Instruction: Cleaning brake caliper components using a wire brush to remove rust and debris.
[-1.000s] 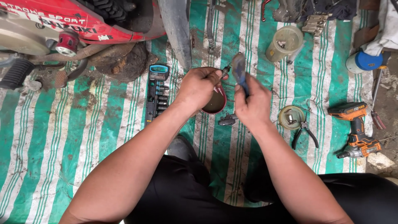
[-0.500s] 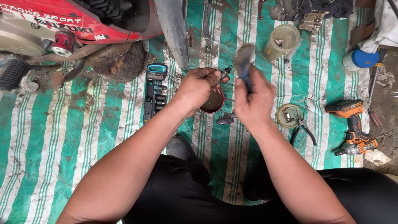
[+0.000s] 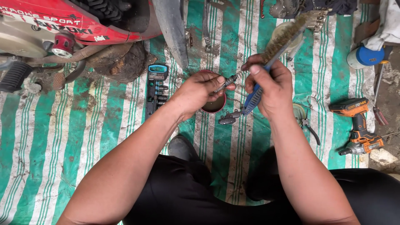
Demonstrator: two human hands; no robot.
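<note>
My left hand (image 3: 199, 92) pinches a small dark metal part with a thin spring (image 3: 228, 81) on its end, held above a round red bowl (image 3: 216, 105). My right hand (image 3: 268, 85) grips the blue handle of a wire brush (image 3: 280, 45), whose bristled head points up and to the right. The right thumb and fingertips touch the spring's far end. Just below the hands a small metal fitting (image 3: 229, 119) lies on the green-and-white striped tarp (image 3: 100, 137).
A red motorcycle (image 3: 62, 29) stands at the top left over a muddy patch. A socket set (image 3: 156, 87) lies left of the bowl. At right lie an orange cordless driver (image 3: 358, 125), pliers (image 3: 309, 128), a blue-capped container (image 3: 364, 56) and a glass jar (image 3: 287, 31).
My right hand has tilted the brush so its head points up and right. Both hands have drawn together on the spring part above the bowl.
</note>
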